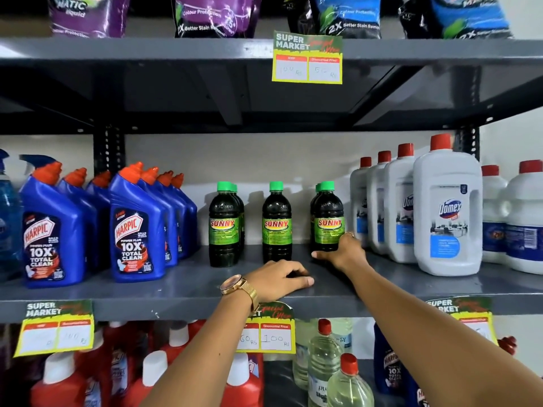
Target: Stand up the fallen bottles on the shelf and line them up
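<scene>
Dark Sunny bottles with green caps and green labels stand upright on the grey middle shelf (164, 289). The left Sunny bottle (224, 224) has another right behind it. The middle Sunny bottle (276, 221) stands alone. The right Sunny bottle (327, 218) also hides one behind it. My right hand (343, 254) wraps the base of the right bottle, thumb on its left side and fingers on its right. My left hand (279, 279), with a gold watch on the wrist, rests palm down on the shelf just in front of the middle bottle and holds nothing.
Blue Harpic bottles (135, 227) stand in rows to the left of the Sunny bottles. White Domex bottles (446, 212) stand close on the right. Pouches fill the top shelf (176, 48), and red and clear bottles the shelf below. Price tags (307, 58) hang from the shelf edges.
</scene>
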